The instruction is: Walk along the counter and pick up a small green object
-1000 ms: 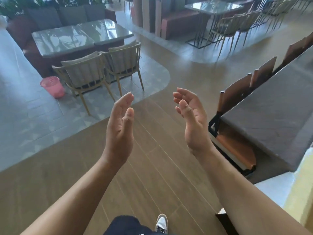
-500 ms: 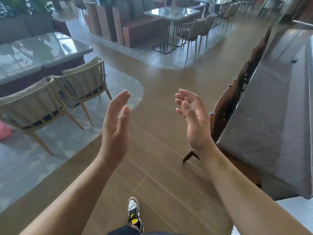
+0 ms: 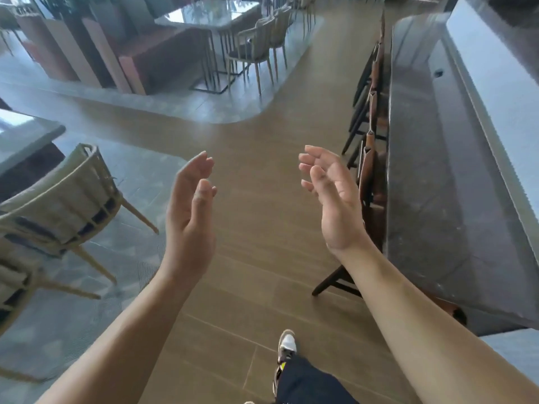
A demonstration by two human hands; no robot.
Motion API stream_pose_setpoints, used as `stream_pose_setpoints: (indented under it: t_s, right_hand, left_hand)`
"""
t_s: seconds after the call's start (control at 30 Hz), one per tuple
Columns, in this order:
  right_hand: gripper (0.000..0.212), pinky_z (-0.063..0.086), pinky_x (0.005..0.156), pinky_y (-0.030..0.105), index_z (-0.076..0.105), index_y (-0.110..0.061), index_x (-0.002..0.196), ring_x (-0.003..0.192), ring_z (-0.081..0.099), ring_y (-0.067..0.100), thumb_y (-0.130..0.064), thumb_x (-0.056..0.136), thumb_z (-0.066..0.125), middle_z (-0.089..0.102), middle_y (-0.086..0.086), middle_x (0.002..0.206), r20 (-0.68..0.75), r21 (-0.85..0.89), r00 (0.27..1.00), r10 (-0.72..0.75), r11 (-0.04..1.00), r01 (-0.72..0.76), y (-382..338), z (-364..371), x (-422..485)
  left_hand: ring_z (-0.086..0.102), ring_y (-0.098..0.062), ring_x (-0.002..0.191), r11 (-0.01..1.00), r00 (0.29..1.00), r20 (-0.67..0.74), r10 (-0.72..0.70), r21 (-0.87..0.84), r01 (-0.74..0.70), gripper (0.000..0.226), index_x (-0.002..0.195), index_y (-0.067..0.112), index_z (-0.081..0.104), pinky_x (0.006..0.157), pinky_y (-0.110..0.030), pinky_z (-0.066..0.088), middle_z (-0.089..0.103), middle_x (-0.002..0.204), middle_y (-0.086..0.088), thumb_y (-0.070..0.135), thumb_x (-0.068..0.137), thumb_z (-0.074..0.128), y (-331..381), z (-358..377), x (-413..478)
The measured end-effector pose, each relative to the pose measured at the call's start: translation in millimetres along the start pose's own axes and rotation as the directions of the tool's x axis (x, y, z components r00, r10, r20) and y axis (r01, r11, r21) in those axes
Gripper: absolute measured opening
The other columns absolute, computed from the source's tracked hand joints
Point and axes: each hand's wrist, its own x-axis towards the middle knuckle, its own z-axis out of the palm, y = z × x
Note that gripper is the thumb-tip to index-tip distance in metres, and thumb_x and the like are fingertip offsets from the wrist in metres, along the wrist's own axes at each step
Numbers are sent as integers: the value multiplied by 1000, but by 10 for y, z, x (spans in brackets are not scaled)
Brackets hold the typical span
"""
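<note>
Head view: my left hand (image 3: 189, 217) and right hand (image 3: 335, 205) are raised, palms facing, fingers relaxed, holding nothing. Nearest: dark stone bench (image 3: 431, 176) with brown wooden stools (image 3: 369, 173), right. Seemingly mid-walk along it; next move needs a reach target.

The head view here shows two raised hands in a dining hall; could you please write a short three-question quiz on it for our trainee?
1. True or false: the left hand grips the back of the woven chair.
2. Which lies nearest the right hand? A) the glass-topped table B) the row of brown stools along the dark counter C) the woven chair
3. Fill in: the shoe stands on the ___ floor.

Key
1. False: both hands are held up, palms facing each other, fingers relaxed, holding nothing.
2. B
3. wood-look plank
</note>
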Motion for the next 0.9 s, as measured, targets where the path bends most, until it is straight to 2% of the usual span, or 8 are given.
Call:
stream_pose_setpoints:
  t_s: [0.07, 0.17, 0.27, 0.37, 0.53, 0.67, 0.9]
  right_hand:
    - [40, 49, 113, 45, 62, -25, 133, 131, 59, 16, -45, 100, 53, 65, -2, 133, -43, 5, 999, -1, 1000, 2, 150, -40, 286]
    - [48, 49, 113, 45, 62, -21, 134, 129, 60, 17, -50, 97, 53, 66, -1, 132, -101, 1, 995, -20, 1000, 20, 420, -147, 782]
    - [49, 49, 112, 47, 62, -19, 134, 128, 60, 17, -49, 97, 53, 66, -1, 132, -147, 1, 989, -34, 999, 34, 714, -305, 1396]
    - [43, 49, 113, 47, 62, -23, 134, 129, 60, 16, -47, 100, 52, 66, -3, 131, -159, -25, 987, -22, 1000, 18, 929, -480, 2098]
    - [41, 50, 111, 40, 63, -30, 131, 128, 61, 14, -51, 97, 52, 67, -4, 131, -177, -45, 984, -34, 999, 27, 1102, -758, 3110]
    - [41, 50, 112, 39, 62, -25, 134, 128, 60, 12, -46, 101, 52, 66, -2, 133, -199, -67, 980, -19, 998, 6, 1264, -945, 3740]
    - [49, 50, 112, 39, 61, -22, 136, 130, 60, 14, -51, 98, 51, 67, -4, 132, -286, -122, 957, -42, 993, 7, 1659, -1156, 4747]
  left_hand:
    - [56, -14, 138, 1000, 999, 35, -13, -7, 13, 42, 144, 18, 51, 111, -47, 52, 61, 143, -3, 32, 106, 41, -186, 148, 306]
    - [57, -16, 138, 1000, 996, 84, 4, -11, -3, 50, 146, 13, 51, 110, -46, 52, 61, 144, -6, 38, 104, 42, -473, 414, 808]
    - [57, -16, 138, 1000, 994, 113, 13, -17, -11, 51, 146, 10, 51, 110, -48, 53, 61, 144, -7, 38, 104, 43, -793, 741, 1409]
    - [57, -16, 137, 1000, 991, 134, 6, -24, -2, 47, 145, 13, 52, 110, -50, 52, 62, 143, -4, 36, 105, 43, -1073, 1129, 2066]
    - [57, -16, 138, 997, 988, 155, 12, -71, -1, 41, 140, 25, 54, 110, -50, 52, 63, 142, -1, 37, 103, 43, -1354, 1702, 2999]
    - [57, -16, 137, 996, 981, 193, 1, -91, 16, 39, 140, 26, 54, 111, -53, 51, 63, 141, 2, 35, 104, 42, -1589, 2101, 3614]
    - [58, -16, 137, 987, 964, 265, -1, -155, 43, 42, 139, 23, 56, 110, -52, 52, 64, 138, 4, 38, 102, 43, -2127, 2688, 4643]
